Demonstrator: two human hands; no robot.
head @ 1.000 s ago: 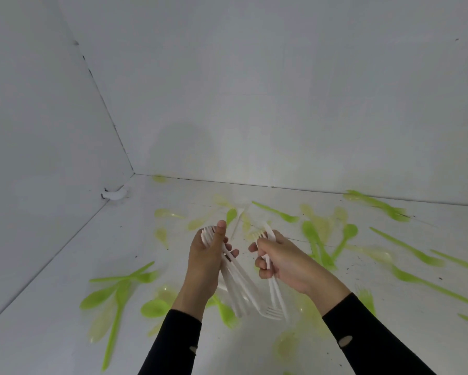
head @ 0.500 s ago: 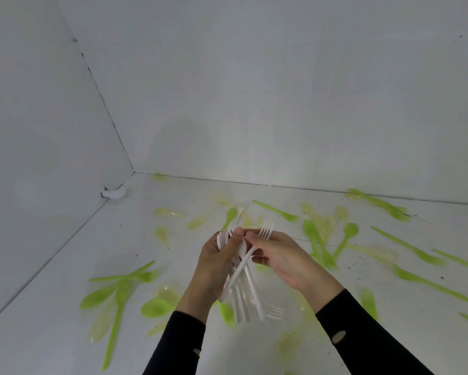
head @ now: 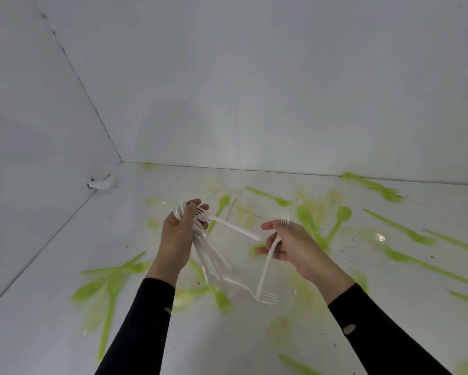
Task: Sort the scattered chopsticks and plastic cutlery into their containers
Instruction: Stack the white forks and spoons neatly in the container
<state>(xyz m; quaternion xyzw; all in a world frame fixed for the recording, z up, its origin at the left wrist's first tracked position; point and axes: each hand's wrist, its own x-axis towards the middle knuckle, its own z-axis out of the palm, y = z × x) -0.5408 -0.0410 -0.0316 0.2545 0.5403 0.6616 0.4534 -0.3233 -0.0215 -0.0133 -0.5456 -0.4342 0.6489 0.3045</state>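
Left hand (head: 177, 236): fingers closed round a bundle of white forks (head: 203, 250); tines poke up above the thumb, handles fan down and right below the palm.
Loose fork (head: 228, 224): white, its tines at the left fingertips, its handle slanting down toward the right hand; whether the left fingers pinch it or it merely rests there is hard to tell.
Right hand (head: 291, 246): fingers pinched on one white fork (head: 268, 262), tines up above the knuckles, handle running down past the palm.
Low fork (head: 266, 296): white, tines pointing right, lying just under the end of that handle; whether the two touch cannot be told.
Hard to make out: the number of forks in the bundle, since the handles overlap and blur; several pale yellowish, see-through pieces (head: 319, 209) on the tabletop, whose shapes are too faint to name.
Cut off: green pieces at the right and bottom edges; both black sleeves (head: 143, 328) run out of the frame.
Green cutlery (head: 111, 282): spoons and knife-like pieces scattered flat all over, left, right and beyond the hands.
Containers: none in view.
Tabletop (head: 51, 307): white, glossy, flecked with dark specks near the middle.
Room: plain white walls (head: 254, 90) meeting in a corner at the far left; a small white fitting (head: 101, 183) sits at the foot of the left wall.
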